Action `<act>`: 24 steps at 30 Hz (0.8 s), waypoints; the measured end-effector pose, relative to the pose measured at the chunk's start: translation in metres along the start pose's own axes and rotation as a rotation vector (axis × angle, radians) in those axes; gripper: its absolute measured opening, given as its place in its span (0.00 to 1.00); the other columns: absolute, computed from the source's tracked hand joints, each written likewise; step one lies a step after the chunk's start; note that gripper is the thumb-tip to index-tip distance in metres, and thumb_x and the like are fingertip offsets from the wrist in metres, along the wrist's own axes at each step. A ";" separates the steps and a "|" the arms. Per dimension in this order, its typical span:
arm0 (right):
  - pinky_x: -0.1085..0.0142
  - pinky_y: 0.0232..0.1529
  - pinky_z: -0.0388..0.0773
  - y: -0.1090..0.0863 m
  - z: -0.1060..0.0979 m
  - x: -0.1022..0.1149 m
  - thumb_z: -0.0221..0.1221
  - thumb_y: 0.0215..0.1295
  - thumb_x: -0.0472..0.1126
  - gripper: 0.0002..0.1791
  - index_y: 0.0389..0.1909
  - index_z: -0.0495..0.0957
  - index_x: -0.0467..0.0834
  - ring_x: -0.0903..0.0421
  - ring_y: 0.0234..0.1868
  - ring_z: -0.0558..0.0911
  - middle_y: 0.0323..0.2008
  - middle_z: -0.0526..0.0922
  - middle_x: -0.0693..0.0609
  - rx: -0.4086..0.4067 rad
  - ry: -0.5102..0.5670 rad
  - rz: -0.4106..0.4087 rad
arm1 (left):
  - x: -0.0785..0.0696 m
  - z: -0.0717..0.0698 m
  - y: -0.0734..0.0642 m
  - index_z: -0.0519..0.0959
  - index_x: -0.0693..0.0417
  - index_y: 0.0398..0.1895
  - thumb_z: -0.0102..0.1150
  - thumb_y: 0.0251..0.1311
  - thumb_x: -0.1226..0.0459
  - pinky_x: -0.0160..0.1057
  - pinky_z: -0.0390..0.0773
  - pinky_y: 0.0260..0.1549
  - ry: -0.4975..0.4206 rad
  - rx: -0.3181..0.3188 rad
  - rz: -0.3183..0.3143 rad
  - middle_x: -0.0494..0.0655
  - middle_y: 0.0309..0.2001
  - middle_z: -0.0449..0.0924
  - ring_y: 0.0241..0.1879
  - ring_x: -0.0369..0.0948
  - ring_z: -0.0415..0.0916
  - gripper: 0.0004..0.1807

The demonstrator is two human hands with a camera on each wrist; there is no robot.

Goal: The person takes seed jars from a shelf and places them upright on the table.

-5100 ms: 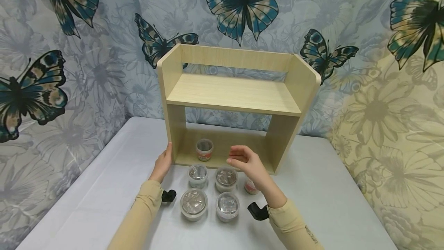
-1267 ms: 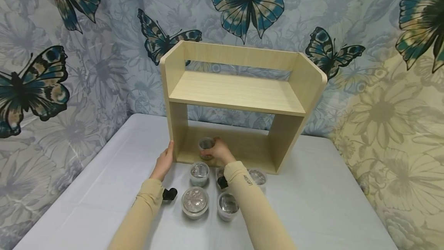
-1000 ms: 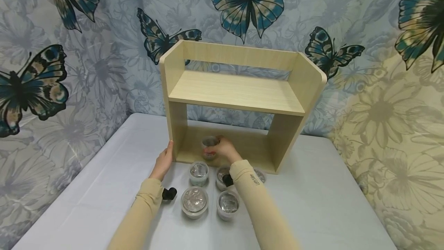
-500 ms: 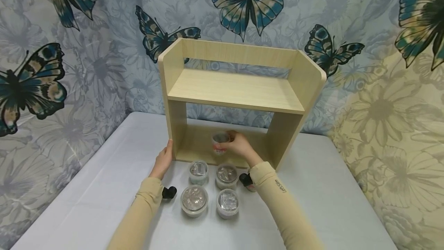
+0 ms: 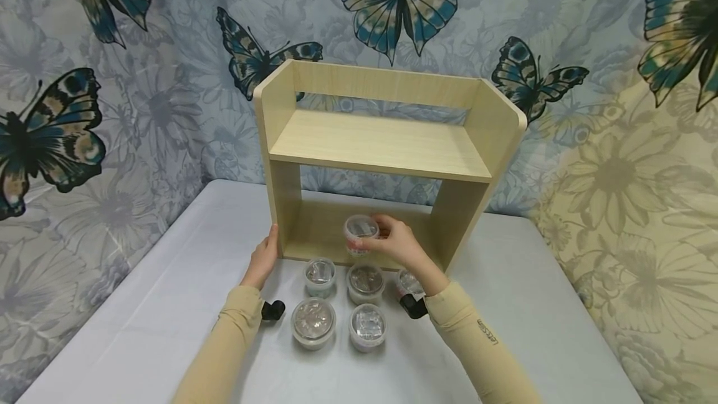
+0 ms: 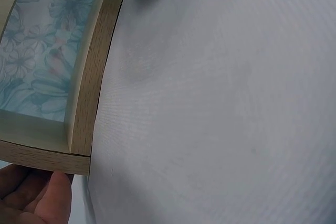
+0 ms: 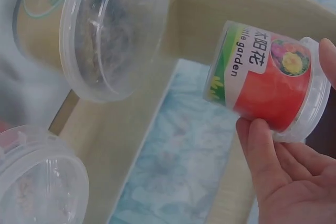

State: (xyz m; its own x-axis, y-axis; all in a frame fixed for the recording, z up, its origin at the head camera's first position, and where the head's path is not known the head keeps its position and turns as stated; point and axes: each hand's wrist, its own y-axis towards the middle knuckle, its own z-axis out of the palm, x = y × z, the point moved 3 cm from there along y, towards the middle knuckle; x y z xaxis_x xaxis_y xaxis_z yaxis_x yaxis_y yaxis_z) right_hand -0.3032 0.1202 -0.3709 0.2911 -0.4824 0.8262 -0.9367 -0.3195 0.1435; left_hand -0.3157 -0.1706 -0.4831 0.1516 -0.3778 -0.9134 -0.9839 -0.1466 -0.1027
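Observation:
My right hand (image 5: 401, 248) grips a small clear plastic tub (image 5: 361, 235) between thumb and fingers, over the lower board of a light wooden shelf (image 5: 381, 142). In the right wrist view the tub (image 7: 270, 77) has a red and green label reading "little garden" with a flower picture. Whether its base touches the board I cannot tell. My left hand (image 5: 262, 262) rests against the outside of the shelf's left side panel (image 5: 276, 204), near its bottom. In the left wrist view, that hand (image 6: 39, 198) lies against the wooden panel edge, thumb extended.
Several clear-lidded tubs stand on the white cloth before the shelf: front left (image 5: 313, 323), front right (image 5: 368, 328), back left (image 5: 320, 277), back middle (image 5: 366, 283). Another tub (image 5: 407, 280) is partly behind my right wrist. Patterned fabric (image 5: 168, 117) hangs behind the table.
About five seconds ago the tub stood untouched at the shelf's lower left. My right hand has since gripped it and moved it rightward. My left hand has stayed at the side panel.

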 end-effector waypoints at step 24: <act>0.63 0.47 0.76 -0.070 -0.014 0.000 0.71 0.48 0.48 0.40 0.62 0.67 0.43 0.52 0.47 0.78 0.49 0.77 0.47 -0.066 0.134 0.046 | -0.001 0.001 -0.002 0.52 0.67 0.69 0.17 0.59 0.30 0.55 0.50 0.63 -0.013 -0.016 -0.010 0.66 0.67 0.53 0.65 0.60 0.48 0.53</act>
State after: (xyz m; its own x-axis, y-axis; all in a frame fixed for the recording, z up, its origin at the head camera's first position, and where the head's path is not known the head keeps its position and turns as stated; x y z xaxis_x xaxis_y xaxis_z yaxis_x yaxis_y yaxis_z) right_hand -0.2408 0.1541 -0.3734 0.2232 -0.3804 0.8975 -0.9605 -0.2431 0.1358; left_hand -0.3143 -0.1692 -0.4819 0.1603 -0.3646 -0.9173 -0.9806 -0.1652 -0.1057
